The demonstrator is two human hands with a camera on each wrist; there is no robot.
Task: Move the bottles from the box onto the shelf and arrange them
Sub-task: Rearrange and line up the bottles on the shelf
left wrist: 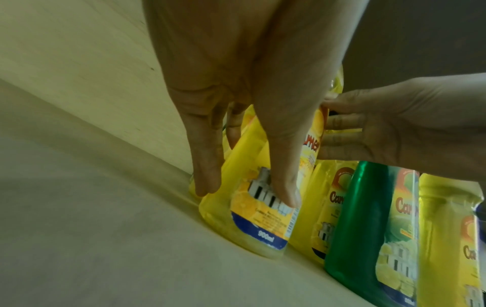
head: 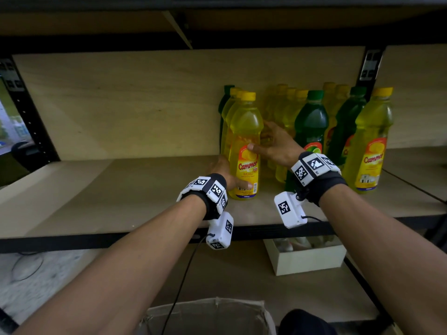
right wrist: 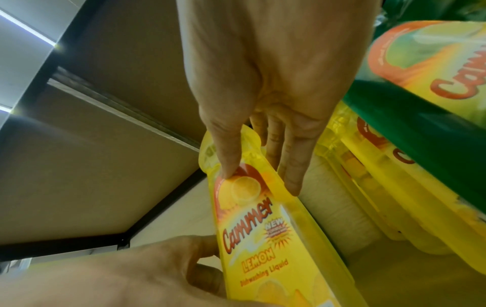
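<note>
The front yellow bottle (head: 245, 151) stands upright on the shelf (head: 101, 189), at the head of a short row of yellow bottles with 1 green bottle at the rear, near the back panel. Its label reads "Cammer LEMON Dishwashing Liquid", with "900ml" printed at the base.

Left hand (head: 223, 170): set against the lower left side of the front yellow bottle. The thumb lies straight across the lower label; in the left wrist view the fingers (left wrist: 207, 166) extend straight down the bottle's far side. The hand is spread narrow around the bottle, fingers straight, not curled.

Right hand (head: 278, 143): placed on the upper right side of the same bottle. The thumb tip rests on the top of the label; in the right wrist view the fingers (right wrist: 291, 166) reach straight into the gap between this bottle and the neighbouring group. The hand is likewise extended, bracing the bottle.

To the right stands a second group of upright bottles: a green bottle (head: 310, 124) at the front, more yellow and green bottles behind it, and a yellow bottle (head: 372, 141) at the far right.

Below the shelf edge, a cardboard box (head: 208, 315) sits at the bottom of the head view. A small white box (head: 307, 259) sits on the lower level.
</note>
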